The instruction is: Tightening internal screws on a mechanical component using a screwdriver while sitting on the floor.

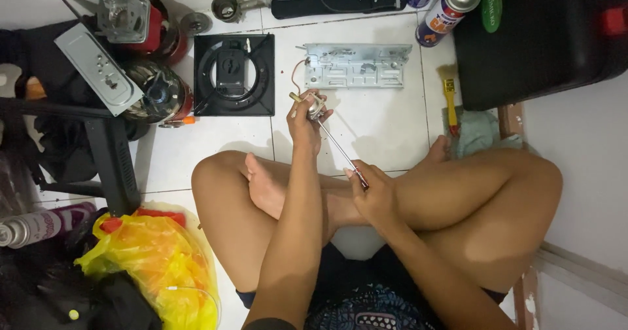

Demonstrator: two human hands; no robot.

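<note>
Over white floor tiles, left hand (pixel 305 122) fingers grip a small metal valve (pixel 314 109); right hand (pixel 371 192) fingers clasp a screwdriver (pixel 340 148).

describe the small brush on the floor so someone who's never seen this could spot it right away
Start at the big black case at the top right of the white tiled floor. Just below its lower left corner, a crumpled pale green cloth lies near the person's foot. The brush rests at that cloth's left edge, the only thing there with a yellow handle and a red tip.
</note>
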